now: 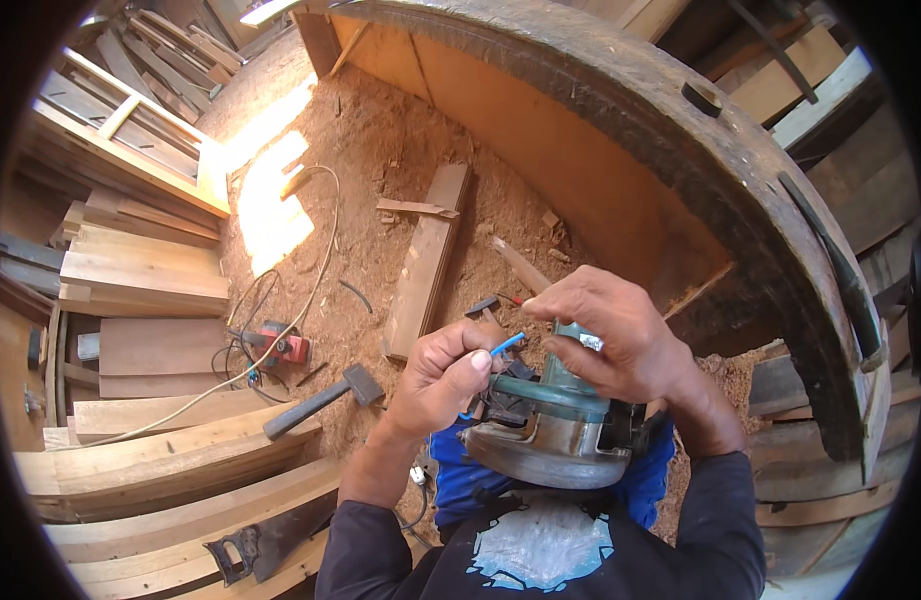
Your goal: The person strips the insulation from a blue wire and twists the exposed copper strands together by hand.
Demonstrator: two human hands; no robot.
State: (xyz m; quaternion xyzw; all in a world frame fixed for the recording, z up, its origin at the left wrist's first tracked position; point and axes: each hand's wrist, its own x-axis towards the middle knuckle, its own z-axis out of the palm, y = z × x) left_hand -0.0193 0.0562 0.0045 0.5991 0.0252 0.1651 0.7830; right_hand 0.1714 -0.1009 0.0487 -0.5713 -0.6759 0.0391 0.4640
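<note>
Far left, stacked pale wooden planks (145,262) edging room. Next, brown sawdust-covered floor (365,260), bright sunlit patch, red-and-black corded power tool (283,343), dark-handled hammer (315,405) near planks. Left hand (435,385), grip pinching thin blue rod (507,343). Green-and-silver round-based power tool (560,410) right there over lap! Right hand (615,335) curled at its top, grip's closure can't be told. Far right, large curved brown wooden counter (620,70).

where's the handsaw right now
In the head view, the handsaw lies at the lower left, on the pale boards, just left of the person's left sleeve.
</note>
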